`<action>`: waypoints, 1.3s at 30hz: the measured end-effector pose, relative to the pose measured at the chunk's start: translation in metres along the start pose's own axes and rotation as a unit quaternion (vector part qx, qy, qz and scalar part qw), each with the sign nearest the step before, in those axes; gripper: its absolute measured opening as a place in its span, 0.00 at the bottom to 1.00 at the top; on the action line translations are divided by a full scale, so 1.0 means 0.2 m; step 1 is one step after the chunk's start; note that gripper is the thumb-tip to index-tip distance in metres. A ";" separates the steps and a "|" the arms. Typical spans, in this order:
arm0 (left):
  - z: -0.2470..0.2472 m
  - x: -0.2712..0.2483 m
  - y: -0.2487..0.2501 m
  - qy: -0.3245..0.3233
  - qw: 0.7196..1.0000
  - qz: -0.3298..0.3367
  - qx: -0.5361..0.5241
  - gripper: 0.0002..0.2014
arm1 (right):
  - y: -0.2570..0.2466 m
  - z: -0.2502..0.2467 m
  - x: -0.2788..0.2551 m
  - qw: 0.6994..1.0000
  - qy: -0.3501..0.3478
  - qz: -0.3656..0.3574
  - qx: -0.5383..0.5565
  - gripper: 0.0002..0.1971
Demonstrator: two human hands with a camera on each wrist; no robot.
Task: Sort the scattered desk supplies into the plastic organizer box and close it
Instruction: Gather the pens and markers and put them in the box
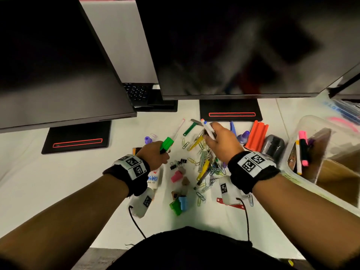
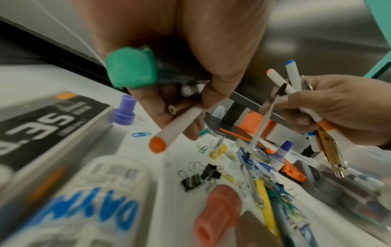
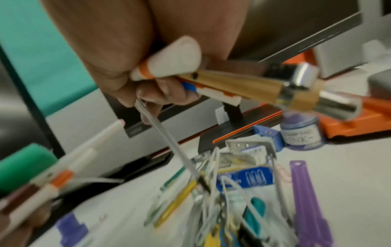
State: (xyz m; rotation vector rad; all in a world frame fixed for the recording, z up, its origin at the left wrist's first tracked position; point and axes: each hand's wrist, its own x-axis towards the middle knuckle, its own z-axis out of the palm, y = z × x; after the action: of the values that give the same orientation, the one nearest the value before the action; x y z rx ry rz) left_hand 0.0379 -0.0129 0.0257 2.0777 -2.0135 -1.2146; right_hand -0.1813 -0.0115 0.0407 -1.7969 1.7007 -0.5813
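Both hands' grip (image 1: pixel 219 140) encloses pens (image 2: pixel 294 81).

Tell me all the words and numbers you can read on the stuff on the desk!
"INK", below a blurred line that may say "STAMP PAD": on the purple ink bottle.
"DAYM" or similar, big blue letters seen upside down and cut off: on the white glue bottle.
White letters, perhaps "SE": on the black-and-grey box, too blurred to be sure.
Barcode digits on the glue bottle: too small.
Blue print on the paper-clip packet: blurred.

organizer box (image 1: pixel 331 172) cropped, glue bottle (image 2: pixel 101 200) blurred
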 end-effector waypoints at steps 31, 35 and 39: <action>0.53 0.06 0.40 -0.047 0.972 0.063 0.221 0.17 | 0.56 -0.74 -0.27 0.866 0.234 0.397 0.191 0.16; 0.55 0.06 0.41 -0.047 0.970 0.059 0.229 0.22 | 0.55 -0.74 -0.26 0.884 0.196 0.383 0.182 0.09; 0.55 0.04 0.44 -0.051 0.970 0.060 0.231 0.22 | 0.49 -0.79 -0.32 0.905 0.131 0.373 0.161 0.03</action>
State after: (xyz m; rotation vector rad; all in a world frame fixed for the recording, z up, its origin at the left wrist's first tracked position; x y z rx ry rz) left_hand -0.0934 0.0188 -0.0118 2.0496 -2.6388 -0.9153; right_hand -0.3662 0.0324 0.0945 -0.7600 2.1348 -0.7139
